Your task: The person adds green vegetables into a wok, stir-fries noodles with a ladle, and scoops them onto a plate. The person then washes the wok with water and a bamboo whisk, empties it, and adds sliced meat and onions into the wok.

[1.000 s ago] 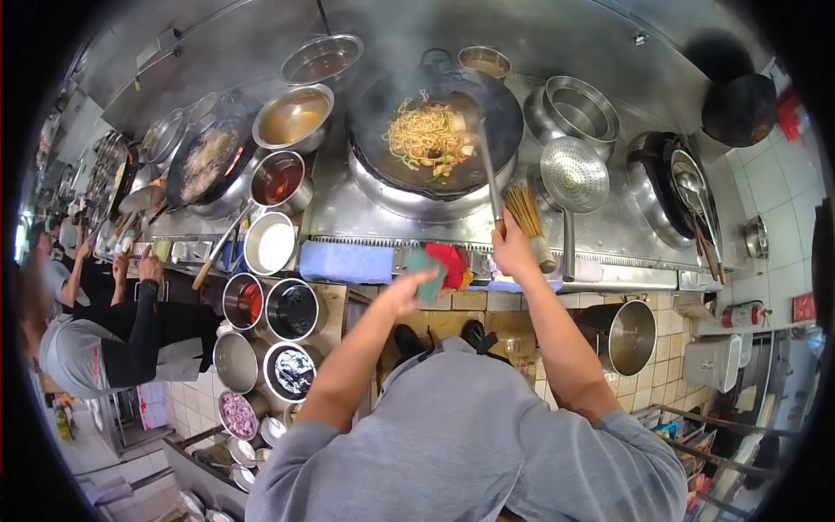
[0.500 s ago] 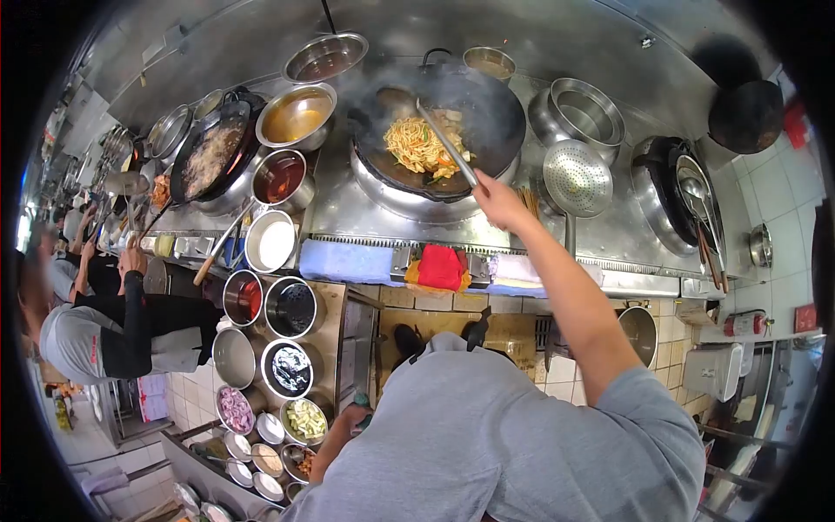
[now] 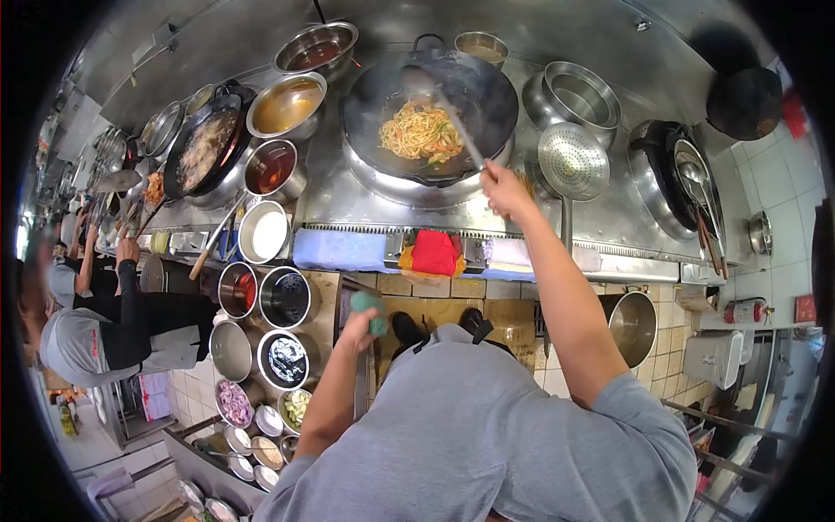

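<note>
My right hand (image 3: 507, 190) is closed round the end of a long-handled ladle (image 3: 461, 129). The ladle's bowl rests towards the back of a large black wok (image 3: 365, 109), above the food. Stir-fried noodles (image 3: 419, 130) with bits of vegetable lie in the middle of the wok, with light steam over them. My left hand (image 3: 355, 332) grips a bunched green cloth (image 3: 370, 311), held up between the side table and my body. It is apart from the wok.
Left of the wok stand bowls of amber liquid (image 3: 285, 106), dark red sauce (image 3: 270, 167) and white powder (image 3: 263, 231). A perforated strainer (image 3: 574, 162) lies to the right. A red cloth (image 3: 435, 252) sits on the stove's front edge. Another person (image 3: 113, 339) works at far left.
My left hand has risen and moved forward with the green cloth. My right hand and the ladle have shifted slightly; the noodles are gathered closer together.
</note>
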Motion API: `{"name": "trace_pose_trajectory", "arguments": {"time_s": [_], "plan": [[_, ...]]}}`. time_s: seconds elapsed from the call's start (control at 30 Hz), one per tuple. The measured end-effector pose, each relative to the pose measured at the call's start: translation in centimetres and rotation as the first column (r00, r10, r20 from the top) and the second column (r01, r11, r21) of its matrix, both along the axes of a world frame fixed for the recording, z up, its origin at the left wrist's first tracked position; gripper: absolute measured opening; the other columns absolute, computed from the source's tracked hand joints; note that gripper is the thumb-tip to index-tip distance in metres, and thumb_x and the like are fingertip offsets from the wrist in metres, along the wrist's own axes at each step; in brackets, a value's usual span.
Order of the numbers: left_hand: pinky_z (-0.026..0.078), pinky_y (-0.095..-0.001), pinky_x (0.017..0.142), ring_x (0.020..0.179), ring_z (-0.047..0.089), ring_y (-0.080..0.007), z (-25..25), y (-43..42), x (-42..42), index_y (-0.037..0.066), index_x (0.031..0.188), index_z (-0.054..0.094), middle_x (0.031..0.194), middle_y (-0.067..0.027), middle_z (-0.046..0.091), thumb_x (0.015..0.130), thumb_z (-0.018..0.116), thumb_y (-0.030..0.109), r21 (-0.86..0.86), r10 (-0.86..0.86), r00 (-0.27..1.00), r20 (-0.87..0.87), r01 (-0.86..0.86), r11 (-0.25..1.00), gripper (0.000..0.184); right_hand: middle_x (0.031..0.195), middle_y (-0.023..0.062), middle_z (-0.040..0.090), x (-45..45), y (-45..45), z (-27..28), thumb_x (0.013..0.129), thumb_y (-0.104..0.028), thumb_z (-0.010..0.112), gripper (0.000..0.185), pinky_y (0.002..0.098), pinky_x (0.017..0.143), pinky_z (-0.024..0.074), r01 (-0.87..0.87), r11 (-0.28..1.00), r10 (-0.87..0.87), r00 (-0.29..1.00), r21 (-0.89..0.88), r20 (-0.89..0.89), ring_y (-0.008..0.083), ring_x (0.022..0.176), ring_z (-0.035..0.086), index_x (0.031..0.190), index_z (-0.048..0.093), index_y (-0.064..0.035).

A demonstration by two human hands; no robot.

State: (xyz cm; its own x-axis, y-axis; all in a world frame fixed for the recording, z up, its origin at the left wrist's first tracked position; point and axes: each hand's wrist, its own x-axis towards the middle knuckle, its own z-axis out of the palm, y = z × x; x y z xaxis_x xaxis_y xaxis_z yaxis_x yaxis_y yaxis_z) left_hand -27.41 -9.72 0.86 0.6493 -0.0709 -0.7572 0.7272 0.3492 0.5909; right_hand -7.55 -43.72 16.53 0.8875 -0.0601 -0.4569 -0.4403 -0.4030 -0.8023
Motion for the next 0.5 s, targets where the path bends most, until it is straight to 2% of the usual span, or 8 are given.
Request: {"name": "trace_pose_trajectory", "arguments": {"time_s": [0.03,0.07,0.1,0.17,0.27,0.33,0.4,0.5], "plan": [[0.05,-0.0385,0.069,0.077,0.058,-0.0235,0.9,-1.2,1.8,0.004,0.1,0.053,0.085,-0.008,0.057,0.081,0.058,0.013,-0.096,0.026,0.999,0.046,-0.022,0.995,0.022,0.09,0.0164,0.066,-1.1,0.0,-0.3,0.09,-0.025,0.051,0.05,0.0386,0.071,0.0487,-0.107,0.994,0.106,0.994,-0.038,-0.007,0.0292,0.08,0.064,0.137,0.04,-0.012],[0.05,-0.0377,0.069,0.079,0.058,-0.0233,2.1,-2.5,3.8,0.003,0.104,0.052,0.091,-0.0106,0.058,0.081,0.058,0.018,-0.224,0.044,0.997,0.059,-0.029,0.974,0.029,0.085,0.0147,0.066,-2.2,-1.1,-2.2,0.089,-0.025,0.052,0.053,0.04,0.065,0.0496,-0.254,0.909,0.349,0.897,-0.331,0.27,0.0303,0.077,0.064,0.139,0.037,-0.0139],[0.05,-0.037,0.068,0.08,0.058,-0.0231,3.3,-4.1,6.1,0.002,0.108,0.051,0.097,-0.0132,0.058,0.081,0.058,0.023,-0.351,0.063,0.996,0.07,-0.035,0.936,0.035,0.085,0.0147,0.066,-3.7,-2.9,-2.1,0.089,-0.025,0.052,0.053,0.04,0.065,0.0496,-0.244,0.911,0.339,0.902,-0.332,0.266,0.0303,0.077,0.064,0.139,0.037,-0.0139],[0.05,-0.0357,0.069,0.081,0.057,-0.0228,5.6,-7.7,11.6,0.003,0.107,0.052,0.094,-0.0122,0.057,0.083,0.058,0.032,-0.452,0.115,0.989,0.093,-0.061,0.89,0.039,0.088,0.0164,0.065,-6.8,-5.4,0.0,0.089,-0.023,0.052,0.05,0.0436,0.065,0.0498,-0.227,0.634,0.557,0.798,-0.739,0.232,0.0339,0.079,0.063,0.136,0.041,-0.0128],[0.05,-0.0371,0.071,0.083,0.055,-0.0232,9.7,-11.9,19.1,0.007,0.1,0.052,0.092,-0.0118,0.056,0.083,0.059,0.044,-0.509,0.137,0.99,0.034,-0.101,0.855,0.042,0.092,0.02,0.064,-11.4,-4.6,6.6,0.088,-0.022,0.052,0.047,0.0467,0.07,0.0496,-0.154,0.604,0.484,0.851,-0.782,0.206,0.0375,0.082,0.062,0.133,0.043,-0.0111],[0.051,-0.0381,0.072,0.083,0.055,-0.0233,11.4,-13.5,21.9,0.008,0.098,0.052,0.091,-0.0113,0.055,0.082,0.06,0.047,-0.513,0.125,0.99,0.057,-0.079,0.855,0.043,0.088,0.0214,0.063,-13.8,-4.4,5.5,0.088,-0.018,0.051,0.041,0.0475,0.069,0.0485,-0.075,0.778,0.329,0.894,-0.624,0.303,0.0397,0.08,0.061,0.126,0.043,-0.006],[0.051,-0.0407,0.073,0.079,0.053,-0.0234,12.8,-14.8,23.3,0.009,0.093,0.051,0.086,-0.0097,0.053,0.084,0.06,0.036,-0.399,0.155,0.988,-0.008,-0.145,0.906,0.029,0.086,0.0217,0.063,-16.5,-3.9,3.8,0.088,-0.016,0.051,0.039,0.048,0.069,0.0476,-0.113,0.821,0.311,0.911,-0.559,0.272,0.0411,0.079,0.06,0.123,0.042,-0.0034],[0.051,-0.0415,0.074,0.076,0.052,-0.023,9.5,-14.7,26.0,0.008,0.09,0.05,0.081,-0.0079,0.05,0.086,0.056,0.022,-0.38,0.052,0.998,0.024,-0.039,0.924,0.016,0.083,0.0225,0.061,-18.2,-3.7,6.1,0.087,-0.012,0.051,0.035,0.0487,0.068,0.0458,-0.123,0.866,0.301,0.902,-0.485,0.31,0.043,0.078,0.059,0.117,0.039,0.0007]]}}
